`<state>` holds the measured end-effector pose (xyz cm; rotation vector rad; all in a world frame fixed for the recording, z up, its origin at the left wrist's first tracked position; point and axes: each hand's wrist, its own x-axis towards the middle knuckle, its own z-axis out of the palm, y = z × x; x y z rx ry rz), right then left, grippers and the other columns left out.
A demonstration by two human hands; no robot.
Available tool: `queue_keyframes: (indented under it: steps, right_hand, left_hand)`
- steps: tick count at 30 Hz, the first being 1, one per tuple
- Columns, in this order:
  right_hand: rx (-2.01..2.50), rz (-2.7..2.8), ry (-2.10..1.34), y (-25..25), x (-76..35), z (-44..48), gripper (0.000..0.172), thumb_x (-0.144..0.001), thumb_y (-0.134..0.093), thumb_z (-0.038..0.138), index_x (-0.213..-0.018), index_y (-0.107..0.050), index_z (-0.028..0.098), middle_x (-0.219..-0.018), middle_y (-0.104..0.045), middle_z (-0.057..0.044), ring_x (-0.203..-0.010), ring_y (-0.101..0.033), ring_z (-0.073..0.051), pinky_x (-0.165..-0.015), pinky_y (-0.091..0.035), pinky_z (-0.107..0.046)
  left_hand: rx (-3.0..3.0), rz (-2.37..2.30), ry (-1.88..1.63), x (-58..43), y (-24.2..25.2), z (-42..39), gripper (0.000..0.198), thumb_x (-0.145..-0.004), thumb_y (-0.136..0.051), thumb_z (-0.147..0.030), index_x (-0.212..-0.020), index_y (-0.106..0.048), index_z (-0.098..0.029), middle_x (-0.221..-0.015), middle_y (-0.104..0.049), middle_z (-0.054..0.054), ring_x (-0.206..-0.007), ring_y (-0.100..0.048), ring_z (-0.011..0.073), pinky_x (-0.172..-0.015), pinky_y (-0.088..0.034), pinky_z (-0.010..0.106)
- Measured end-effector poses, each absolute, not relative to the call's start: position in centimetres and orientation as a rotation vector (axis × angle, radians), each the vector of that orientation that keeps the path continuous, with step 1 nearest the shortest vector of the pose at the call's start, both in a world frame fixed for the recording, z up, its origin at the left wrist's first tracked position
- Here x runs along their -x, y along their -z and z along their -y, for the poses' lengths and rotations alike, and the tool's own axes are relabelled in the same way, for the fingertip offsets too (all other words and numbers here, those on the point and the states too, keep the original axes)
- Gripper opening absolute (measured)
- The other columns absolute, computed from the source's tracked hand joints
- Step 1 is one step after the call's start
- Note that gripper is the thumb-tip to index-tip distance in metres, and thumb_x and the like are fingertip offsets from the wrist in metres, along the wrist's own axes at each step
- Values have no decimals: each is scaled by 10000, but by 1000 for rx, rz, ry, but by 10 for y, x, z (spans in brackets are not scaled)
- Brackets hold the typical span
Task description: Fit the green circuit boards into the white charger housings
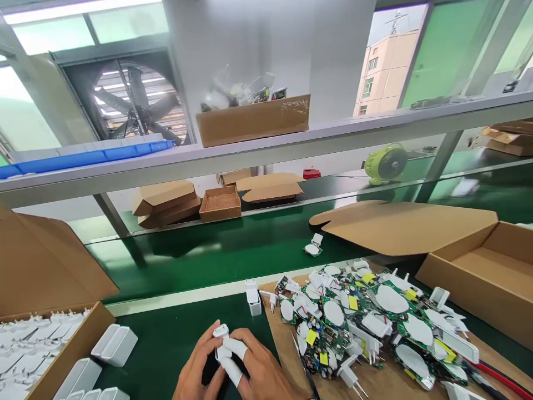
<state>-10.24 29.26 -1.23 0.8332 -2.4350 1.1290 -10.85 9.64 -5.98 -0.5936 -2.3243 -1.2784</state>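
My left hand (199, 364) and my right hand (260, 366) meet at the front middle of the green bench, fingers closed round a small white plastic part (220, 331). White coverings wrap two fingers of my right hand. Much of the part is hidden by the fingers. Just beyond my hands, a white plastic housing (252, 298) stands upright on the bench. To the right lies a heap of green circuit boards (333, 314) with white discs, yellow-wrapped components and white plugs, spread over a flat cardboard sheet (287, 347).
White housings (114, 344) stand at left beside a carton (100, 319) of white parts. An open cardboard box (478, 272) is at right. One loose board (313, 247) lies on the green belt (233, 250). A shelf (250, 150) crosses above; a green fan (386, 163) stands behind.
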Motion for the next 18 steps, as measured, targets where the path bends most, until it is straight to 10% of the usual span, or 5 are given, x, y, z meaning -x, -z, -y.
queue_keyframes:
  steps: [13, 18]
  right_hand:
    - [-353, 2436, -1245, 20, 118, -301, 473, -967, -562, 228, -1430, -479, 280, -1133, -706, -62, -966, -729, -229, -891, -636, -382]
    - [-219, 2317, -1051, 34, 148, -327, 587, -970, -509, 229, -1537, -357, 241, -1446, -535, -173, -1282, -634, -316, -1011, -604, -488]
  left_hand:
    - [219, 2412, 1791, 126, 25, -104, 460, -1009, -542, -651, -1033, -708, -223, -1101, -789, 99, -894, -759, 241, -799, -629, 321]
    - [327, 2422, 1982, 145, 8, -109, 627, -906, -745, -511, -1421, -554, -208, -1327, -702, 162, -1157, -701, 296, -823, -603, 329]
